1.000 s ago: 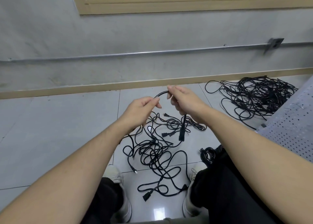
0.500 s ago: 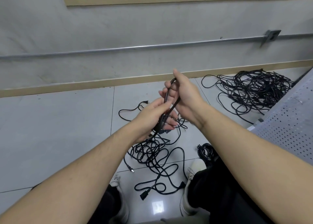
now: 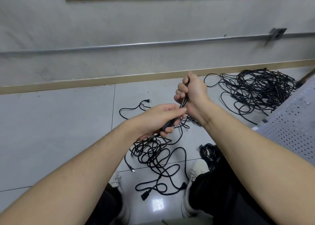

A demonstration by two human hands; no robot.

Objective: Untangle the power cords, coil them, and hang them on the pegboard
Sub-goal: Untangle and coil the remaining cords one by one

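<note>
Power cords, all black, lie in several lots on the grey tiled floor (image 3: 51, 131), and one of them is up in the person's hands. From the head camera, the held cord (image 3: 183, 102) runs as doubled strands between the two hands, above the loose tangle (image 3: 156, 156) that sprawls on the floor between the person's shoes. The right hand (image 3: 192, 93) is the higher one; its fingers are curled round the strands in a closed grip, thumb on top. The left hand (image 3: 160, 120) sits just below and beside it, fingers wrapped round the cord's thick black end piece, with fingertips pinching the strands close to the right hand. From the left hand the cord drops into the loose tangle. A two-pronged plug (image 3: 131, 169) lies at the near left edge of that tangle, another plug (image 3: 147, 101) at its far side, and a block connector (image 3: 144, 196) at its near end by a bright reflection on the tile. Just right of the tangle, against the right leg, rests a small coiled bundle (image 3: 208, 154). Farther right, near the wall's skirting, sits a big heap of cords (image 3: 259, 86). A pale perforated pegboard (image 3: 289, 131) lies at the right edge, beside that heap.
</note>
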